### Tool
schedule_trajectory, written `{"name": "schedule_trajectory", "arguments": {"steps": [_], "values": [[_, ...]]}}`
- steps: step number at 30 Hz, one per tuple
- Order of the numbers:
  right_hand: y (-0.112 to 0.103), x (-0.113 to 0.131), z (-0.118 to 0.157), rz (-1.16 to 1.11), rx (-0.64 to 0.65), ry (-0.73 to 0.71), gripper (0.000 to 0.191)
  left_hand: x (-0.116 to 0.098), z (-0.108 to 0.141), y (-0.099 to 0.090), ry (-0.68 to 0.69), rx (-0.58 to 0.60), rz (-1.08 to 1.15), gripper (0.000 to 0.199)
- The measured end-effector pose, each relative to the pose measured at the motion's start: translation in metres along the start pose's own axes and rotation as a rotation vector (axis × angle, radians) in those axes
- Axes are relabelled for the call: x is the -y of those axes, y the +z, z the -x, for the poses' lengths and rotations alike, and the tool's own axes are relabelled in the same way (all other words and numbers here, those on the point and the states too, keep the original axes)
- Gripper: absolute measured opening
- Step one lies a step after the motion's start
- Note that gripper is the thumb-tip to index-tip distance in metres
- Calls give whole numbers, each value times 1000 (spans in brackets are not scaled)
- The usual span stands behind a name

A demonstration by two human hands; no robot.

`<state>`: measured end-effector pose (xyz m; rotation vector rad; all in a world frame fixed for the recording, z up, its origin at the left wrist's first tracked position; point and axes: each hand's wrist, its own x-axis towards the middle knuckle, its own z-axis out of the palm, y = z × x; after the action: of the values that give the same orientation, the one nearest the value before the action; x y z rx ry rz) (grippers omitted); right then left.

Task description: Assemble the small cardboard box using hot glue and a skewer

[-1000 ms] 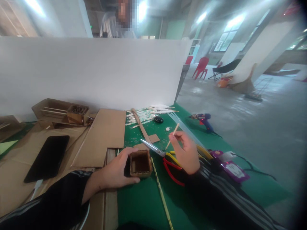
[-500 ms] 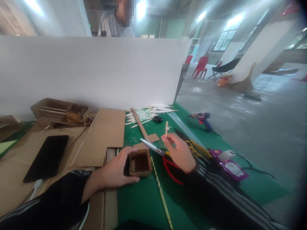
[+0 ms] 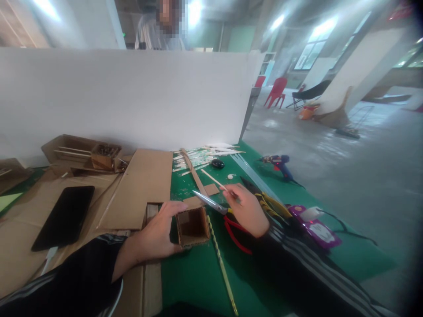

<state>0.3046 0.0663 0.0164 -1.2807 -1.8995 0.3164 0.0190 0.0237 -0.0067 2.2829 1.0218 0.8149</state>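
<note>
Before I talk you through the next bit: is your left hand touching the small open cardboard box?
Touching: the head view shows the left hand with fingers against the box's left side.

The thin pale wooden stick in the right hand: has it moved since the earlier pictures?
Yes: the stick, nearly upright just before, now slants leftward from the right hand, its far tip closer to the long brown cardboard strip.

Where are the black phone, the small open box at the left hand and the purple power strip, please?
Black phone [image 3: 64,218]: head view, middle of its dark screen.
Small open box [image 3: 194,241]: head view, its near rim.
Purple power strip [image 3: 321,234]: head view, its pale label.
</note>
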Motion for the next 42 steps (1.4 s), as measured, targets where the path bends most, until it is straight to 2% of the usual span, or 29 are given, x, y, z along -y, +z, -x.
{"name": "schedule_trajectory", "arguments": {"steps": [10,16,20,24,32,34,39,42], "values": [[1,11,0,-26,140,-46,21,1,1,0,16,0,-17,86],[-1,17,2,-80,312,-130,23,3,0,1,34,-26,-5,85],[-2,20,3,-91,338,-149,22,3,0,1,19,-13,-10,82],[-2,19,4,-62,311,-146,24,1,-1,0,-25,-9,-21,82],[-1,20,4,-64,227,-119,22,0,-2,1,44,-54,-27,78],[-2,20,4,-83,149,-106,18,1,-1,1,45,-43,-29,82],[-8,16,4,-175,-156,-127,12,4,1,1,21,-10,-25,84],[-13,14,3,-302,-218,-42,15,4,1,1,2,7,-30,84]]}}
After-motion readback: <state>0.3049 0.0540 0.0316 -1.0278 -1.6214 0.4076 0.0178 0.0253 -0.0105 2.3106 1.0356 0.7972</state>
